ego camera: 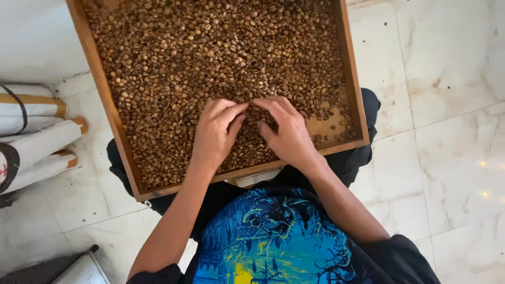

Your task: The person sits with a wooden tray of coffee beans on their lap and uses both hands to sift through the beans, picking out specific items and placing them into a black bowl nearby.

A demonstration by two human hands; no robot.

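Note:
A shallow wooden tray (101, 79) rests on my lap, filled with several brown coffee beans (210, 47). My left hand (214, 134) lies palm down on the beans near the tray's front edge, fingers together and pointing up and right. My right hand (286, 131) lies beside it, fingers bent and pointing left, fingertips almost meeting those of the left hand over the beans. Neither hand visibly grips anything; what lies under the palms is hidden. A bare patch of tray floor (329, 126) shows to the right of my right hand.
I sit on a white marble tile floor (447, 131), in dark trousers and a blue and yellow printed shirt (273, 242). White sacks with orange and black bands (31, 137) lie at the left. A dark object (47, 265) sits at the lower left.

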